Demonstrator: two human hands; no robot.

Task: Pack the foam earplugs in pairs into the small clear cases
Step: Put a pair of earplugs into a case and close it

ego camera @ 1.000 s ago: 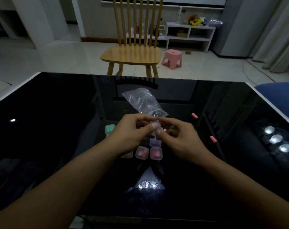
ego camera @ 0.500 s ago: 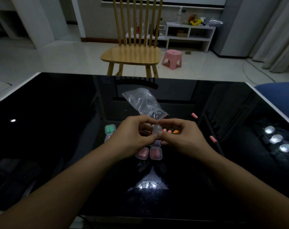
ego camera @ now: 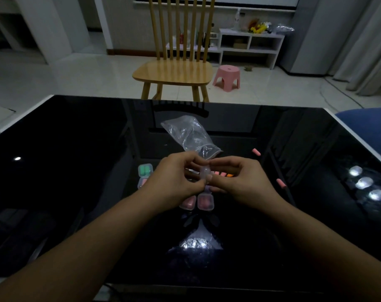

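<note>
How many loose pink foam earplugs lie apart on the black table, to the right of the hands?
2: one pink foam earplug farther back, another beside the right hand. More may hide behind the hands.

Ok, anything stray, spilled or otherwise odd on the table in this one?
Two pink earplugs lie loose on the black table, right of the hands and apart from the filled cases. Otherwise nothing stands out: both hands hold a small clear case between them.

Two hands: the left hand point(ego camera: 174, 177) and right hand point(ego camera: 239, 182) meet on one small clear case point(ego camera: 204, 172). Four filled cases lie on the table: one green point(ego camera: 145, 170), three pink point(ego camera: 142, 183) point(ego camera: 187, 203) point(ego camera: 205, 202). Two loose pink earplugs point(ego camera: 256, 152) point(ego camera: 281, 183). One plastic bag point(ego camera: 188, 135).
</note>
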